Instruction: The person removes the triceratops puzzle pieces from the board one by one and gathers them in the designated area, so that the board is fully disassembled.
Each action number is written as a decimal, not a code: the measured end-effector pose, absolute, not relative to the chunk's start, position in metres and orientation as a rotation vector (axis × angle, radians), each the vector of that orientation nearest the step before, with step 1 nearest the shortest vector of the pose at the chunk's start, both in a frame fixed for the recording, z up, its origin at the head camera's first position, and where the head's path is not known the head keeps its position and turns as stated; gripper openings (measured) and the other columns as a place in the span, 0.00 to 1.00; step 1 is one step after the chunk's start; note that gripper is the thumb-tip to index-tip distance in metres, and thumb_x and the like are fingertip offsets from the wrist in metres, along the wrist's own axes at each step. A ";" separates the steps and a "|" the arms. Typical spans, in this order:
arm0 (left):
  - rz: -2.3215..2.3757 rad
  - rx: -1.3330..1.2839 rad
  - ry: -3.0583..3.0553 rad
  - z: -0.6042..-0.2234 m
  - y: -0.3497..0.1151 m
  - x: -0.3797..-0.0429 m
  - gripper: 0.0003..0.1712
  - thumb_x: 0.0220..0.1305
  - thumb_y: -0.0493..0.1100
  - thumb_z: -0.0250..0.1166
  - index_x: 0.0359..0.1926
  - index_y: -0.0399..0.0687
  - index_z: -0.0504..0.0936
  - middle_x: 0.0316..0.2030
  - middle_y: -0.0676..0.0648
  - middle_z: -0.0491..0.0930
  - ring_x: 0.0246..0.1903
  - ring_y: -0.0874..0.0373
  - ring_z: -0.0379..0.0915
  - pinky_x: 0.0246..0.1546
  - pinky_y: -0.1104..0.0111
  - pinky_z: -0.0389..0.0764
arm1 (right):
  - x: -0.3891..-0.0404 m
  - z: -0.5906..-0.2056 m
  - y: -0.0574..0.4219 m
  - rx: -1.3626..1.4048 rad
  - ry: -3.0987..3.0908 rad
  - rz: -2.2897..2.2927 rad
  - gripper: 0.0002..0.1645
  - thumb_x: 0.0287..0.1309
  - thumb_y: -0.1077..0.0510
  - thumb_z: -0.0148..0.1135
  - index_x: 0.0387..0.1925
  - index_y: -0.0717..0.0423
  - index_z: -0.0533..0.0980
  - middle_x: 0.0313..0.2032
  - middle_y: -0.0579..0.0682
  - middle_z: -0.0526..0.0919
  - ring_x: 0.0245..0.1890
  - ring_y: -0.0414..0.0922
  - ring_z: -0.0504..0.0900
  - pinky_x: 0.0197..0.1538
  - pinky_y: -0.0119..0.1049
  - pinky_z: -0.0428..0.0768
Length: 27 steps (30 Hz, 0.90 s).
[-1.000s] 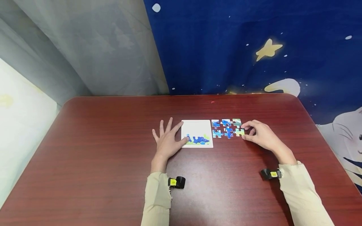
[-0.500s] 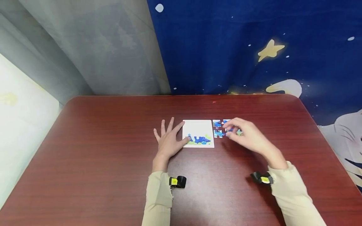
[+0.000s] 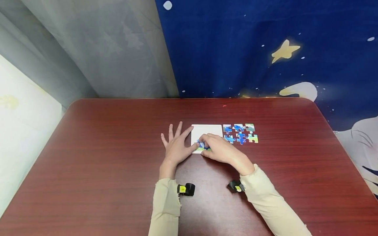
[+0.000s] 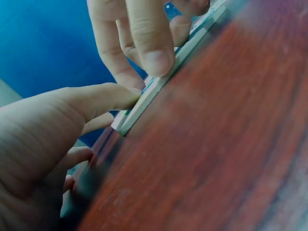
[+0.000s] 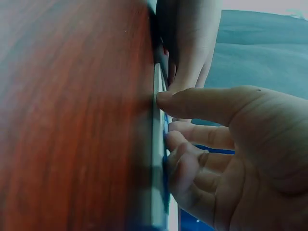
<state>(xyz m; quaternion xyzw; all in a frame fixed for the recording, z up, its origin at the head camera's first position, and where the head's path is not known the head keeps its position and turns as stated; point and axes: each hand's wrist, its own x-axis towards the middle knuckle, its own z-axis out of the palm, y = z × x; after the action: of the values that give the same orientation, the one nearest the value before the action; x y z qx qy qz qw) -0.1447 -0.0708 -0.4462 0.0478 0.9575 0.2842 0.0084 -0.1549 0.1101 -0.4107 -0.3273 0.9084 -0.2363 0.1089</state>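
A white puzzle board (image 3: 206,129) lies on the table, with blue and green puzzle pieces (image 3: 200,145) fitted along its near edge, partly covered by the hands. My left hand (image 3: 176,150) rests at the board's left side with fingers spread, the thumb on its lower left corner and the index finger at its upper left corner. Over the board's near right part is my right hand (image 3: 220,148). In the right wrist view, its thumb (image 5: 202,103) touches the board's near edge (image 5: 157,144), and its bent fingers touch the face. No loose piece shows in it.
To the right of the board, several loose jigsaw pieces (image 3: 241,137) lie in two rows, blue ones and green ones. The reddish-brown table (image 3: 118,147) reaches back to grey and blue curtains (image 3: 224,49). A tiny red scrap (image 3: 224,106) lies near the far edge.
My right hand has moved left from the rightmost loose piece, across the two rows, to the near part of the board. The loose pieces remain in their rows; my left hand stays put.
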 end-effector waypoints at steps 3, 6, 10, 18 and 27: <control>0.884 0.157 2.996 -0.446 -0.071 -0.145 0.39 0.53 0.59 0.64 0.67 0.66 0.64 0.71 0.47 0.46 0.70 0.44 0.26 0.58 0.38 0.25 | -0.155 -0.413 0.111 -0.962 2.674 -0.732 0.19 0.53 0.58 0.66 0.45 0.60 0.73 0.28 0.47 0.71 0.28 0.41 0.69 0.34 0.35 0.70; 0.890 0.159 2.994 -0.446 -0.071 -0.145 0.37 0.54 0.57 0.62 0.66 0.66 0.65 0.71 0.47 0.47 0.70 0.44 0.26 0.58 0.39 0.25 | -0.155 -0.415 0.113 -0.980 2.661 -0.778 0.18 0.53 0.58 0.66 0.45 0.60 0.73 0.28 0.46 0.72 0.28 0.41 0.69 0.34 0.35 0.70; 0.926 0.147 2.981 -0.446 -0.072 -0.145 0.32 0.58 0.51 0.56 0.66 0.66 0.66 0.71 0.48 0.47 0.70 0.45 0.26 0.58 0.40 0.23 | -0.157 -0.419 0.114 -0.988 2.637 -0.832 0.18 0.53 0.59 0.66 0.44 0.60 0.72 0.28 0.46 0.71 0.26 0.40 0.68 0.34 0.34 0.69; 0.951 0.129 2.985 -0.447 -0.071 -0.145 0.28 0.63 0.46 0.51 0.65 0.66 0.67 0.71 0.49 0.48 0.70 0.47 0.26 0.59 0.41 0.23 | -0.159 -0.422 0.117 -1.013 2.596 -0.896 0.18 0.52 0.60 0.67 0.43 0.59 0.70 0.27 0.46 0.70 0.20 0.37 0.64 0.31 0.33 0.68; 0.962 0.119 2.989 -0.448 -0.071 -0.145 0.28 0.63 0.46 0.50 0.65 0.66 0.67 0.71 0.49 0.48 0.70 0.46 0.26 0.59 0.41 0.23 | -0.161 -0.424 0.118 -1.040 2.568 -0.929 0.18 0.52 0.60 0.67 0.43 0.58 0.70 0.26 0.46 0.70 0.19 0.36 0.63 0.30 0.33 0.67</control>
<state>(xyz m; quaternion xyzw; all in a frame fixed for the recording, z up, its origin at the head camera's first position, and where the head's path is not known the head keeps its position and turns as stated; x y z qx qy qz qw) -0.1450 -0.0706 -0.4476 0.0377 0.9512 0.3063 -0.0002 -0.1608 0.1183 -0.4239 -0.3538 0.8734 -0.3161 0.1096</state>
